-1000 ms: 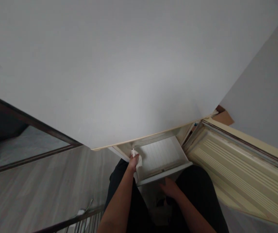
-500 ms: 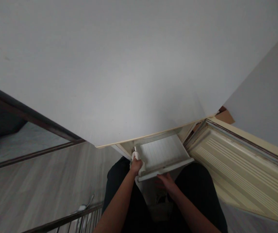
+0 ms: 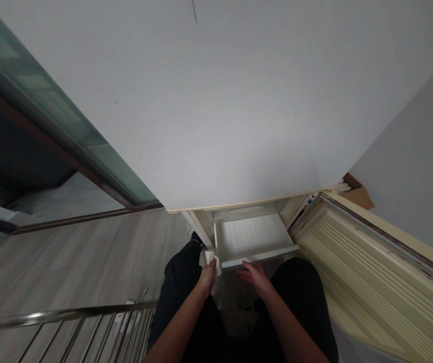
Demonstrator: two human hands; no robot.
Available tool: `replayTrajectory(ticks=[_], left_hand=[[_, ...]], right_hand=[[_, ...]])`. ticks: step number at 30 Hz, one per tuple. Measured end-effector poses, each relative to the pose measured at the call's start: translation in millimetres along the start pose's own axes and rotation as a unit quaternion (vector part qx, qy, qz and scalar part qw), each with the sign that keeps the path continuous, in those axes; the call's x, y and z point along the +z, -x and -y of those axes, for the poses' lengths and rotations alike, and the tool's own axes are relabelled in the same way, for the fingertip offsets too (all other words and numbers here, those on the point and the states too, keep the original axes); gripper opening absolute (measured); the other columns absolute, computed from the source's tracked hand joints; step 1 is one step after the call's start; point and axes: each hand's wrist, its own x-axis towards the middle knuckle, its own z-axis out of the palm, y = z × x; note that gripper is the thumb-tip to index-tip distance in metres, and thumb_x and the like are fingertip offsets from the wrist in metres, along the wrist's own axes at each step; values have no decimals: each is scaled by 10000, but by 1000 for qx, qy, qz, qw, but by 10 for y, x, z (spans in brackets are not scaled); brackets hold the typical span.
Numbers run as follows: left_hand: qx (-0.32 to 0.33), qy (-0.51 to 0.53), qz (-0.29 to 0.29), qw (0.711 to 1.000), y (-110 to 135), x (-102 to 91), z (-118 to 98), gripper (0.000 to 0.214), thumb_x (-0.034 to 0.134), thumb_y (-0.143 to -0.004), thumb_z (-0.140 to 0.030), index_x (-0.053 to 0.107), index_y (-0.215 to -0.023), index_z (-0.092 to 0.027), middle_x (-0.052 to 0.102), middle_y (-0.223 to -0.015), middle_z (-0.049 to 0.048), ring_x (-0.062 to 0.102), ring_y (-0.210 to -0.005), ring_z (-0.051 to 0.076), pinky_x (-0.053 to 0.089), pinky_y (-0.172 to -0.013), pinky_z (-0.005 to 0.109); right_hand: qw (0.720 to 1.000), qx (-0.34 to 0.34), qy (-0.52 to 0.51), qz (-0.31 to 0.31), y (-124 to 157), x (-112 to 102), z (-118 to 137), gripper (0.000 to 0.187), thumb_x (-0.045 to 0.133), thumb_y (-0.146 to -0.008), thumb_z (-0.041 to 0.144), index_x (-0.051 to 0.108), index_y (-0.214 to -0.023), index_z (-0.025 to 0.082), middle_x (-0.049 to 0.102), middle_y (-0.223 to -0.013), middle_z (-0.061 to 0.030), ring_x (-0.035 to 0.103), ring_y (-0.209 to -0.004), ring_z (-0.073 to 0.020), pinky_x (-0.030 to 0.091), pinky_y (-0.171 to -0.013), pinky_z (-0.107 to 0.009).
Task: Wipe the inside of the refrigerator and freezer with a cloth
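Note:
Crumpled in my left hand (image 3: 208, 275) is a white cloth (image 3: 211, 257), with the fingers closed round it. This hand is at the front left corner of a pulled-out white drawer (image 3: 254, 236) with a ribbed floor. My right hand (image 3: 254, 278) is at the drawer's front edge, its fingers stretched out and apart. The thumb side looks to meet the front lip, though firm contact is hard to tell. Around the drawer is a cream cabinet, like a small fridge, and its door (image 3: 360, 272) with a ribbed inner panel hangs open at the right.
A wide white surface (image 3: 216, 101) lies above the drawer. A cardboard box (image 3: 358, 195) stands behind the door's hinge side. To the left are a dark-framed glass sliding door (image 3: 87, 166) and grey wood-look floor (image 3: 118, 252). A metal rack (image 3: 83, 327) is at the lower left.
My left hand with the cloth has drawn back from inside the drawer's left side to its front left corner. My right hand's fingers have come into view before the front edge.

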Motion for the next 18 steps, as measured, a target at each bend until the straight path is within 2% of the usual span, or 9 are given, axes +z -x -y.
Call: replayTrajectory(ticks=[3,5,8,12,18], left_hand=[[-18,12,-9,1000,198,37,142,156,617,-863,-101,684,-1003,-120,748,-778,107,756,-810,261,605,-789,367],[-33,23,-6,999,243,113,195,143,584,-871,-97,687,-971,-106,744,-767,115,756,-794,264,612,-774,366],[-49,42,1,998,165,298,157,156,534,-880,-87,680,-935,-88,738,-759,118,751,-746,255,622,-736,358],[-36,76,4,996,10,541,11,245,470,-890,-46,663,-1028,-107,741,-786,69,742,-716,198,621,-729,296],[-46,87,11,995,30,661,29,327,462,-892,-42,633,-1165,-95,753,-872,93,752,-769,214,629,-795,330]], right_hand=[[1000,-1,-12,19,-74,-4,-20,507,849,-621,366,509,-959,203,703,-977,-46,755,-834,-274,602,-672,-334],[999,-9,-11,38,-141,15,-26,476,831,-645,371,537,-978,200,707,-1017,-56,754,-855,-267,593,-675,-321],[998,-13,-6,65,-226,42,-4,410,804,-669,355,594,-982,194,711,-1084,-74,751,-843,-241,574,-663,-299],[997,-4,-28,74,-255,5,82,406,800,-636,358,624,-962,192,708,-1073,-71,744,-780,-226,558,-636,-300],[988,-38,-147,38,-196,-78,189,473,800,-573,421,559,-927,220,686,-949,-9,741,-808,-246,555,-634,-298]])
